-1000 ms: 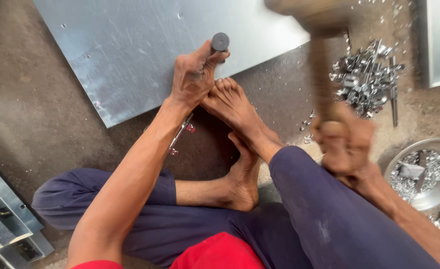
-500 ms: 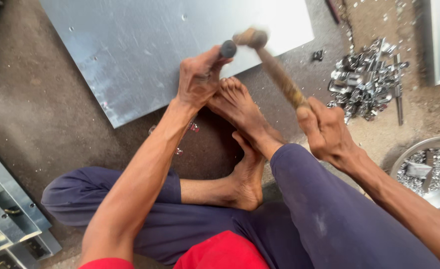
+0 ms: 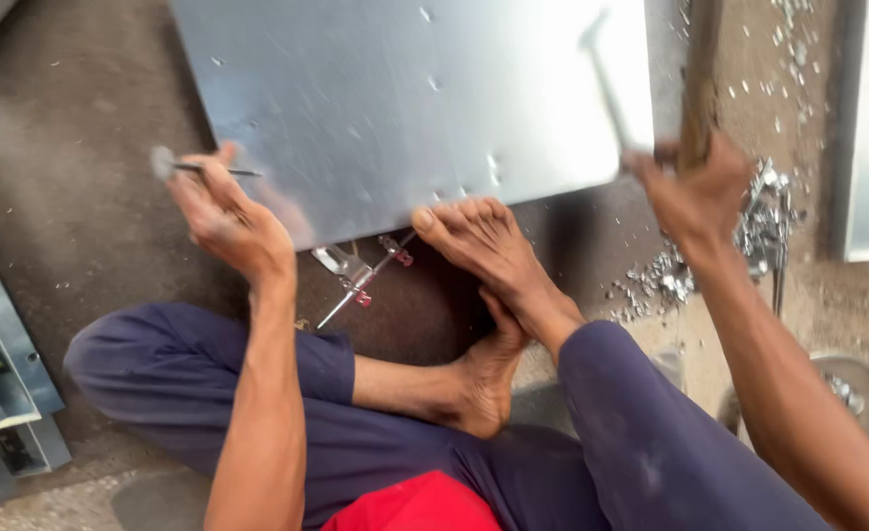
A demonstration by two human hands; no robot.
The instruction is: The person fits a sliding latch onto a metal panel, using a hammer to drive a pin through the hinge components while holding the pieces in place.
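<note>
Punch (image 3: pixel 203 169) sat clamped in my left grip (image 3: pixel 226 221), long axis level, just beside the metal sheet (image 3: pixel 395 98) edge, while my right grip (image 3: pixel 695 192) stayed closed on the blurred hammer (image 3: pixel 698 88) well apart, raised.

The metal sheet (image 3: pixel 405 98) is a pale silver-grey, flecked with small bright specks, and lies on a dull brown-grey floor (image 3: pixel 70 197). The trousers (image 3: pixel 375 462) are dark navy blue and the shirt (image 3: pixel 419 506) is bright red. The scrap pile (image 3: pixel 764 226) glints silver, the hammer handle (image 3: pixel 698 88) is brown wood, and the pliers (image 3: pixel 360 285) carry red tips.
</note>
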